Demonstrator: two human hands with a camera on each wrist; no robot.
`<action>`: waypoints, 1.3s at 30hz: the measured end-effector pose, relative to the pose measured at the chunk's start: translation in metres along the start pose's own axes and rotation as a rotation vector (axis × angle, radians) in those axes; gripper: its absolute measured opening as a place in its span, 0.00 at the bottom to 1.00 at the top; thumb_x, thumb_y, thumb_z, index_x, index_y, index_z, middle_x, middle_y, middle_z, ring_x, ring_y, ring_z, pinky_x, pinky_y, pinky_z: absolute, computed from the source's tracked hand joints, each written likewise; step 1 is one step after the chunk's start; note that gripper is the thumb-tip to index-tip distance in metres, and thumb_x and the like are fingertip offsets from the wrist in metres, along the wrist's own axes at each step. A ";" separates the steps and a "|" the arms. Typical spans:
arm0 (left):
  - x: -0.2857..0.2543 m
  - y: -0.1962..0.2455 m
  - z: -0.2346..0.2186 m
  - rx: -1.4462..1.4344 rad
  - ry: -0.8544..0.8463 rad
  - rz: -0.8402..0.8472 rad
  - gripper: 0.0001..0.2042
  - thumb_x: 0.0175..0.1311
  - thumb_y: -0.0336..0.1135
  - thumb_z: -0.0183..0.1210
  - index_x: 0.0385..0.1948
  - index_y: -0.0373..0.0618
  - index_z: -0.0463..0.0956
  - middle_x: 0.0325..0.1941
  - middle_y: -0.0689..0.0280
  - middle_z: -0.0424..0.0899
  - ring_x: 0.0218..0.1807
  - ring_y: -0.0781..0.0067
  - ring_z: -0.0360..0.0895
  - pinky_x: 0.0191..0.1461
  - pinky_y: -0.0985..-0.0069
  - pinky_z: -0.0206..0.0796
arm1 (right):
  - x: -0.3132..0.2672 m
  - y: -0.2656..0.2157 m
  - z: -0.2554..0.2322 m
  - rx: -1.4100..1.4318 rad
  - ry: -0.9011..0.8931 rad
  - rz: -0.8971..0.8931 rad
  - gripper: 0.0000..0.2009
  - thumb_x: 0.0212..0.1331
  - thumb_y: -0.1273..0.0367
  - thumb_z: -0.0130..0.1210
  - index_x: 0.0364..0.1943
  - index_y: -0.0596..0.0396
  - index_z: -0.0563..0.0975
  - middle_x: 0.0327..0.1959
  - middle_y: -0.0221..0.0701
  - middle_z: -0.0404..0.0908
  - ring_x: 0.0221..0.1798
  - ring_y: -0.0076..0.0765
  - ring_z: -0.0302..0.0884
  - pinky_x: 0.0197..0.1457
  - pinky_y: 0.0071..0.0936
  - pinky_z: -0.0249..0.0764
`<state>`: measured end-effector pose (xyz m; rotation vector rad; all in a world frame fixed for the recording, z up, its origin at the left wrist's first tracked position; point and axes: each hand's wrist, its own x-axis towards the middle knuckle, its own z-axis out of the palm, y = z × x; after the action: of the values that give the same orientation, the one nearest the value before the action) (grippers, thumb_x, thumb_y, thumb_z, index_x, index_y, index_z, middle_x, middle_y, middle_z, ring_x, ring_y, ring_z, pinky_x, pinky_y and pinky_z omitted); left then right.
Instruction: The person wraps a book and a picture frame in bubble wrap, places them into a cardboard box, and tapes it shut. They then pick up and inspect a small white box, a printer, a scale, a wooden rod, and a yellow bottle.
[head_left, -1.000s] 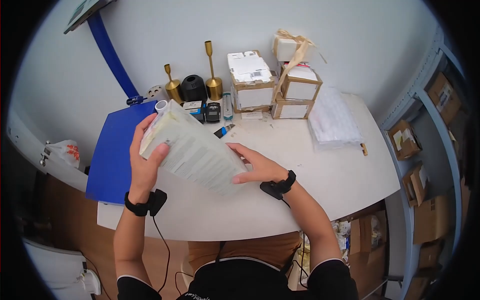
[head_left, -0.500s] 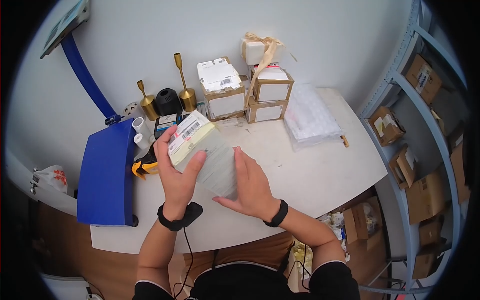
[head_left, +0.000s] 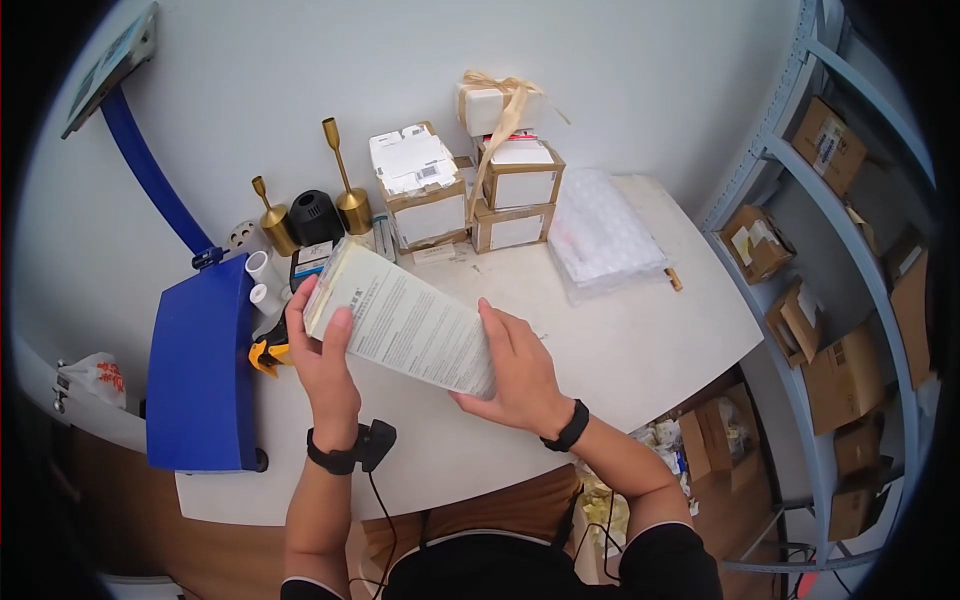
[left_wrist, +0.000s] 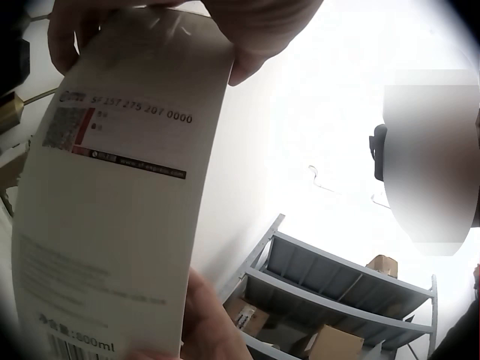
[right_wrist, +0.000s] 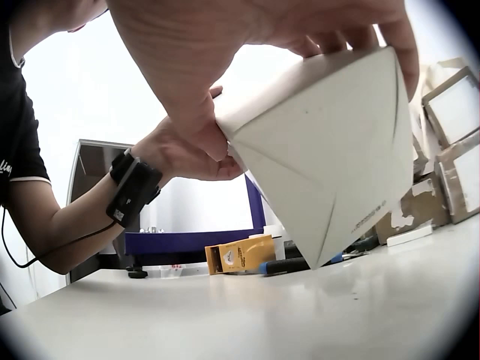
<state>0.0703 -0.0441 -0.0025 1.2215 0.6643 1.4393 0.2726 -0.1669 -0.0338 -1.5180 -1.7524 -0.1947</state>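
A pale carton (head_left: 410,322) printed with lines of small text slants between my two hands above the table. My left hand (head_left: 328,375) grips its upper left end, thumb on the text face. Round the lower right end, my right hand (head_left: 522,375) holds it with fingers along the far edge and thumb underneath. One side of the carton (left_wrist: 112,210) carries a shipping label and "800ml" in the left wrist view. The folded white end of the carton (right_wrist: 322,150) shows close over the tabletop in the right wrist view.
Left on the table (head_left: 650,360) stands a blue scale (head_left: 200,370), near white rolls (head_left: 262,270) and a yellow-and-black tool (head_left: 268,350). Gold candlesticks (head_left: 352,205), stacked boxes (head_left: 515,190) and a bubble-wrap bundle (head_left: 605,235) line the back. Shelves (head_left: 800,180) hold cartons at right.
The carton has turned in my hands: half a second ago its barcode-labelled end showed, now the text face does. The head view has shifted, so the tabletop things appear further left.
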 end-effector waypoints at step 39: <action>-0.032 -0.061 -0.063 0.230 -0.285 -0.705 0.15 0.73 0.42 0.53 0.53 0.42 0.75 0.50 0.63 0.83 0.48 0.73 0.84 0.40 0.80 0.74 | 0.030 0.443 -0.150 -0.587 0.092 0.922 0.51 0.47 0.40 0.66 0.72 0.60 0.63 0.73 0.50 0.62 0.77 0.59 0.53 0.76 0.50 0.53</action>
<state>0.0313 -0.0449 -0.0875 1.1695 0.9563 0.6058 0.7361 -0.1117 -0.0768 -2.5283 -0.7918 -0.3046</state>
